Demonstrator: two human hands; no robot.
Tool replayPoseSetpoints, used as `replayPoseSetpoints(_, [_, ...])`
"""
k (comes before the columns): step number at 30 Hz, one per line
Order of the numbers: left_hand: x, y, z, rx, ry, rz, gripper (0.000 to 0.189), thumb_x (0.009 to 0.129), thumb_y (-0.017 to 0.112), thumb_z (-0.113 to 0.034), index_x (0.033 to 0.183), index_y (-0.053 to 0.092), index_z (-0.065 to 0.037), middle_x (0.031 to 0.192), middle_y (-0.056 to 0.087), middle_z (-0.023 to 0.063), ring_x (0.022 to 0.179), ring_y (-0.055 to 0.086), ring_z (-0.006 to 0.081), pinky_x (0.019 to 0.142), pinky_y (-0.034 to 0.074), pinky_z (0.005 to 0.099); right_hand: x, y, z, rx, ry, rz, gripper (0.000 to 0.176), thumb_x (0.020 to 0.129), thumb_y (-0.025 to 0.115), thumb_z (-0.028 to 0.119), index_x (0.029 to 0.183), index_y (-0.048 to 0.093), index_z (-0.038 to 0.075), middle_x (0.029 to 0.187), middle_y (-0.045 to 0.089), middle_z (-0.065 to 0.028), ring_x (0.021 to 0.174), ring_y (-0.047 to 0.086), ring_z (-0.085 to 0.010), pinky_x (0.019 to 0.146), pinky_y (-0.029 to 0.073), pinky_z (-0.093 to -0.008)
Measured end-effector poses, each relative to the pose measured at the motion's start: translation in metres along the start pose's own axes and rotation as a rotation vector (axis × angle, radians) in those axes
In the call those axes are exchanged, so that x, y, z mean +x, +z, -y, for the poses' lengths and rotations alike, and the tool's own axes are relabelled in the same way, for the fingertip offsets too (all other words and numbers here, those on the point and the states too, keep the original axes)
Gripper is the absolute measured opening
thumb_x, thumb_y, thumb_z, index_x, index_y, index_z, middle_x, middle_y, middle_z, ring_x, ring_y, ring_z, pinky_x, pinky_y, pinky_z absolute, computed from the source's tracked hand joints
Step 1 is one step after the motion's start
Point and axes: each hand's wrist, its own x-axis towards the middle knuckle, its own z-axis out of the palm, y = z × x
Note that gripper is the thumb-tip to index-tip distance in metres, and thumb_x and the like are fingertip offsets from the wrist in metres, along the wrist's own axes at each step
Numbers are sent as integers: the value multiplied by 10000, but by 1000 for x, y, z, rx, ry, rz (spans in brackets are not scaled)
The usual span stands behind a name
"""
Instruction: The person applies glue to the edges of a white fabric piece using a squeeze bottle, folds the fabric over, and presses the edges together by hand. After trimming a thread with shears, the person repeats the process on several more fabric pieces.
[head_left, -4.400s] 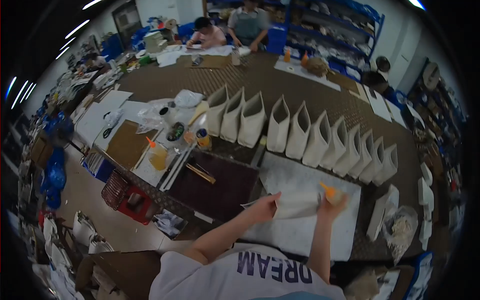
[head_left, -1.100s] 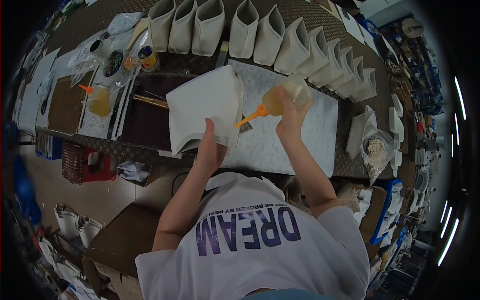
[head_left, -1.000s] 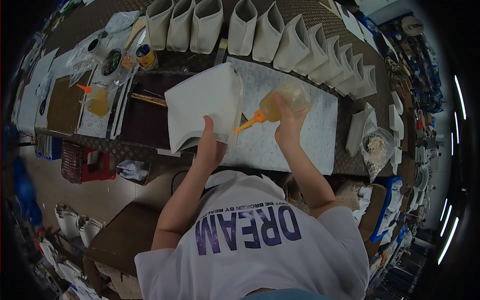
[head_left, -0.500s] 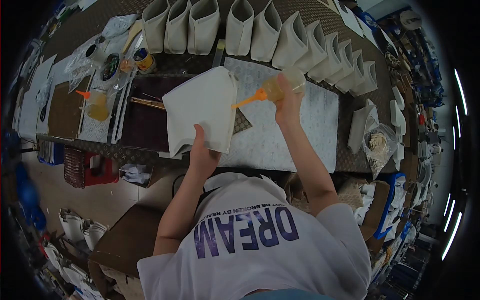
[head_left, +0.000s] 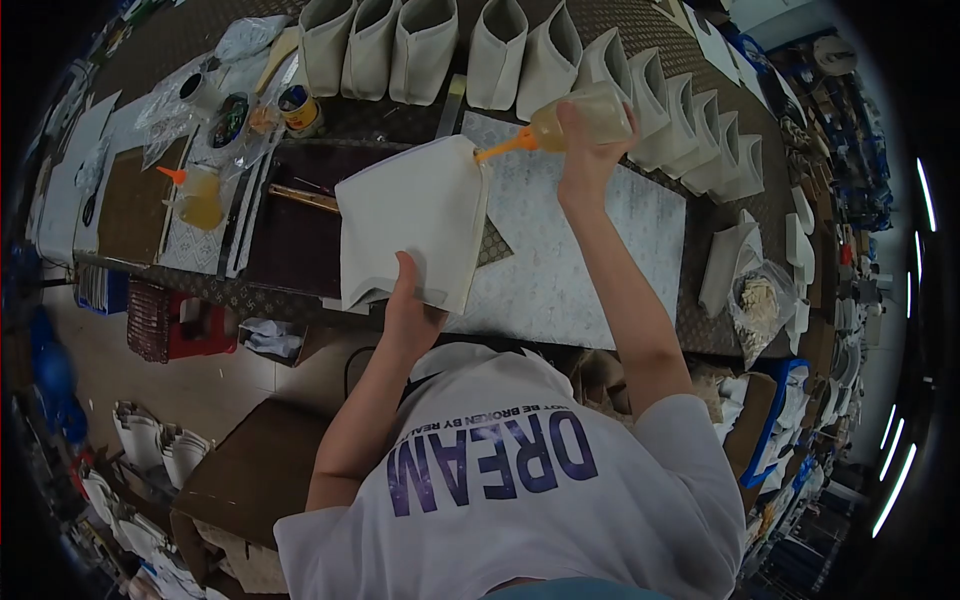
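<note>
My left hand (head_left: pixel 413 312) grips the lower edge of a cream-white pouch-like piece (head_left: pixel 410 215), thumb on its face and the other fingers hidden behind it. In my right hand (head_left: pixel 592 150) is a clear squeeze bottle (head_left: pixel 560 122) of yellowish liquid, tipped sideways. Its orange nozzle (head_left: pixel 505 147) points left, and the tip meets the piece's upper right edge, near the corner. Beneath lies a pale grey mottled board (head_left: pixel 580 260), with a patterned brown scrap (head_left: pixel 495 243) showing beside the piece.
Several open-topped off-white pouches (head_left: pixel 425 55) stand in a curved row along the back. A second orange-tipped bottle (head_left: pixel 200 200), a yellow-labelled tin (head_left: pixel 298 108) and a brush (head_left: pixel 305 197) are on the left. A plastic bag of small pale pieces (head_left: pixel 760 305) lies at right.
The bottle's nozzle has travelled up along the right edge of the piece to near its top corner. My left hand keeps its hold, and the whole view has shifted slightly.
</note>
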Motion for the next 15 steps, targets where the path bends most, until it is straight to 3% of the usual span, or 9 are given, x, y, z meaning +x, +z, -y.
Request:
replayPoseSetpoints(5, [5, 7, -2, 2, 20, 18, 642, 909, 457, -559, 1359, 353, -114, 1294, 463, 16, 1173, 464, 185, 941, 398, 336, -5, -29, -1, 56, 234, 46, 772, 732, 788, 185, 1257, 239, 52, 1200, 399, -107, 1106, 446, -192, 934, 410, -336])
replayPoseSetpoints(8, [11, 10, -1, 8, 21, 23, 634, 918, 436, -557, 1364, 349, -114, 1298, 460, 17, 1178, 458, 185, 954, 386, 342, -33, -35, 9, 51, 268, -5, 370, 802, 712, 123, 1104, 507, 64, 1009, 571, -35, 908, 585, -139, 745, 512, -303])
replayPoseSetpoints(11, [19, 12, 2, 15, 40, 76, 617, 932, 401, -552, 1359, 355, -108, 1299, 462, 24, 1187, 451, 188, 977, 363, 341, -58, -46, 19, 37, 304, 36, 402, 800, 714, 140, 1127, 492, 66, 1033, 564, -41, 941, 575, -145, 800, 497, -320])
replayPoseSetpoints(14, [21, 21, 5, 48, 86, 96, 616, 945, 366, -546, 1357, 354, -89, 1306, 458, 31, 1206, 436, 192, 1008, 336, 339, -84, -57, 34, 14, 359, 141, 824, 732, 784, 207, 1310, 214, 64, 1196, 417, -95, 1112, 449, -186, 938, 405, -354])
replayPoseSetpoints(15, [22, 25, 5, 64, 105, 95, 619, 948, 355, -545, 1358, 352, -81, 1310, 455, 33, 1213, 430, 194, 1019, 327, 339, -94, -56, 43, -27, 341, 167, 799, 744, 774, 219, 1313, 234, 66, 1185, 432, -91, 1104, 459, -184, 935, 411, -354])
